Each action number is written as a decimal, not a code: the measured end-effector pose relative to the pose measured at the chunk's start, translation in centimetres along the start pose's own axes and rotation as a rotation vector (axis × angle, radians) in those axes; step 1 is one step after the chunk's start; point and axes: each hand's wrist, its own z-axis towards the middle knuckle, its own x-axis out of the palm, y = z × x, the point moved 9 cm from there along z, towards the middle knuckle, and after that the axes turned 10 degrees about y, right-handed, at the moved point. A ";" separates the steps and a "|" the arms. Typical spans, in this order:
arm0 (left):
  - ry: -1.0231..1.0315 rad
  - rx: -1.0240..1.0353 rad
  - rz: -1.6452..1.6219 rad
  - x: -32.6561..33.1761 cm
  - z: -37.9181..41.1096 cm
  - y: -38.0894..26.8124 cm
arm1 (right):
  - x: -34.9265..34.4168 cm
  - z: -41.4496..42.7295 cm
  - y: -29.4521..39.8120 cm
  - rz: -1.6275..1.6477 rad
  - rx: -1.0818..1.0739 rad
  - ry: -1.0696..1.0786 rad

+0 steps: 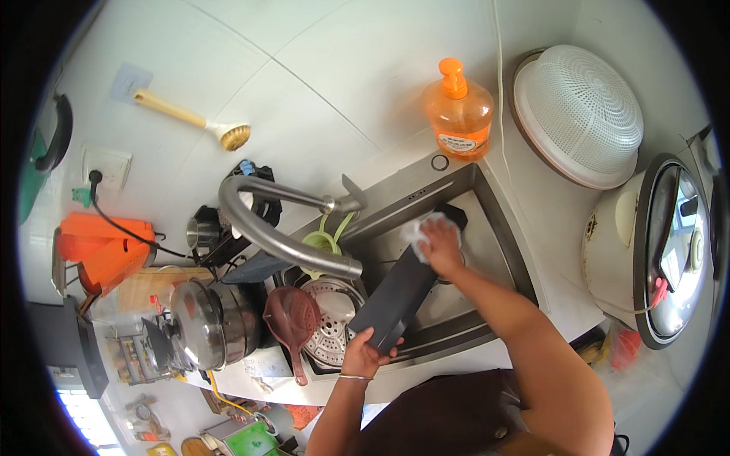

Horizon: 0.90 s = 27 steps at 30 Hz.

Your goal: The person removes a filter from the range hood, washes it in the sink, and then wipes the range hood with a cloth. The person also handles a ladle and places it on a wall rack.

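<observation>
A long dark grey box-like piece (pixel 393 296) lies slantwise over the stainless steel sink (pixel 502 251). My left hand (pixel 368 353) grips its near end, the thumb on top and fingertips showing at the side. Toward the far end, my right hand (pixel 442 245) presses a crumpled white cloth or tissue (pixel 419 231) against the piece. What the fingers do under the cloth is partly hidden. The curved metal faucet (pixel 285 233) arches over the left side of the sink, close to the dark piece.
Left of the piece sit a reddish plastic strainer ladle (pixel 292 319), a perforated steel steamer plate (pixel 328 336) and a green basket (pixel 319 245). An orange soap pump bottle (pixel 459 122) stands behind the sink. To the right are a white colander (pixel 587 108) and a lidded cooker (pixel 621 245).
</observation>
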 end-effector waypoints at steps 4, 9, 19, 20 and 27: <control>0.024 0.016 -0.011 1.5 0.0 -0.6 | -3.5 -8.7 13.4 0.218 -0.391 -0.080; -0.069 0.154 0.053 3.2 -0.8 -3.1 | -6.9 -12.2 21.5 0.288 -0.635 0.028; 0.181 0.237 -0.186 8.5 -0.1 -4.6 | -10.6 -12.1 21.6 0.203 -0.556 0.089; 0.205 0.195 -0.203 8.4 0.0 -4.1 | -10.9 -11.5 20.8 0.219 -0.527 0.092; 0.164 0.142 -0.145 8.5 1.5 -4.7 | -11.0 -11.1 17.9 0.362 -0.521 -0.105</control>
